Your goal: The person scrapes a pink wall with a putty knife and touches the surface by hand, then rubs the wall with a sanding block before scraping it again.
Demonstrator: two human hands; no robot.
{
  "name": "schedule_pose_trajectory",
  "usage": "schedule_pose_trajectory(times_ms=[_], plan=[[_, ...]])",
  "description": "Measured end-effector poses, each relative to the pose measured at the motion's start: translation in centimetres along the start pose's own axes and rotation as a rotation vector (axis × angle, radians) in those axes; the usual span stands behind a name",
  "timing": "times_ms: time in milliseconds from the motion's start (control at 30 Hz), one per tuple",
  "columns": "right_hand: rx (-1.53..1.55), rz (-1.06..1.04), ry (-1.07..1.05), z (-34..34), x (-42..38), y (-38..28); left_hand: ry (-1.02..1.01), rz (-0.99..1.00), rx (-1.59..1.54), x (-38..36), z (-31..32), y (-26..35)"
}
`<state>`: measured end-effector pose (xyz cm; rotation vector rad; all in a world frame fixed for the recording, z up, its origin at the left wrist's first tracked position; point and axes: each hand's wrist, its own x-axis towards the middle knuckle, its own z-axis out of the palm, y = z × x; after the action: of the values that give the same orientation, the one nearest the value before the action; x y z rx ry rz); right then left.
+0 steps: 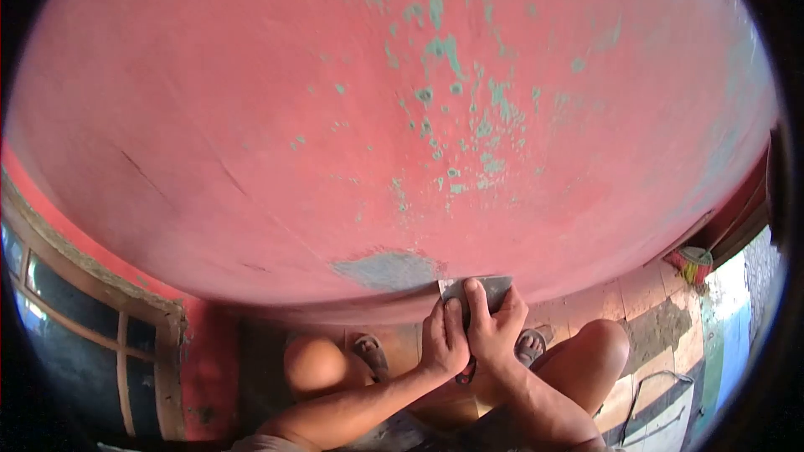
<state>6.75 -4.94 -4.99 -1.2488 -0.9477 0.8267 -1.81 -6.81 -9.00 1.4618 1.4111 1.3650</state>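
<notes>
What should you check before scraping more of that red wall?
1. Both hands on the tool: ok, left hand and right hand grip the scraper.
2. Blade against the wall: ok, its edge meets the surface beside the grey patch.
3. Fingers behind the edge: ok.
4. Feet planted: ok, sandals flat on the floor.
5. Blade sharpness: cannot tell.
</notes>
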Motion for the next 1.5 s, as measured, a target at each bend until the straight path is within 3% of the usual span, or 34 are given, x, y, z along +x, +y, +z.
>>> schedule_pose_trajectory(times_ms=[100,233,367,467,500,600,733,767,867,1033,1133,1167,1200,1300,1333,1367,1500], plan=[[0.024,-0.107,0.019,0.3,1.0,-2.0,0.066,0.144,-0.094,1.2,0.4,1.8],[0.070,-0.024,0.008,0.3,0.1,-1.3,-0.048,0.028,0.078,0.4,-0.5,0.0],[0.116,-0.066,0.031,0.7,0.5,-2.0,0.030,0.127,-0.150,1.3,0.2,1.5],[0.211,-0.003,0.027,0.8,0.6,-2.1,-0.044,0.057,-0.027,1.1,-0.5,1.3],[-0.089,-0.022,0.017,-0.1,0.3,-2.3,-0.078,0.053,0.068,0.7,-0.7,0.6],[0.084,-0.033,0.046,0.5,0.2,-0.5,-0.013,0.083,-0.029,0.6,-0.2,1.6],[-0.018,0.010,0.014,0.0,-0.1,-1.5,0.021,0.005,-0.196,0.6,0.5,1.2],[-0.011,0.031,0.004,-0.1,0.2,-1.8,-0.036,-0.043,-0.179,0.9,0.1,2.0],[-0.006,-0.014,0.006,-0.2,0.2,-1.7,-0.047,0.074,-0.047,1.0,0.0,0.9],[0.018,-0.033,0.011,0.1,0.7,-2.0,0.130,0.096,-0.061,0.8,1.2,2.1],[0.049,-0.006,0.006,-0.1,0.3,-1.6,-0.028,0.144,0.078,1.1,0.0,0.5],[0.076,-0.025,0.020,0.1,0.2,-1.2,-0.056,0.046,-0.017,1.0,-0.1,0.4],[0.102,-0.048,0.031,0.5,0.3,-1.4,0.007,0.199,0.076,1.6,0.0,0.9],[-0.066,-0.111,0.021,-0.1,0.9,-2.8,0.151,0.348,0.185,1.9,0.6,2.3],[-0.135,-0.122,0.023,-0.3,0.7,-3.1,0.054,0.211,0.075,1.9,0.0,2.8],[0.118,-0.052,0.025,0.4,0.7,-2.6,-0.025,0.065,-0.025,2.0,-0.6,3.4],[0.033,-0.062,0.019,0.2,0.3,-1.5,0.038,0.171,-0.036,1.7,0.1,1.8]])
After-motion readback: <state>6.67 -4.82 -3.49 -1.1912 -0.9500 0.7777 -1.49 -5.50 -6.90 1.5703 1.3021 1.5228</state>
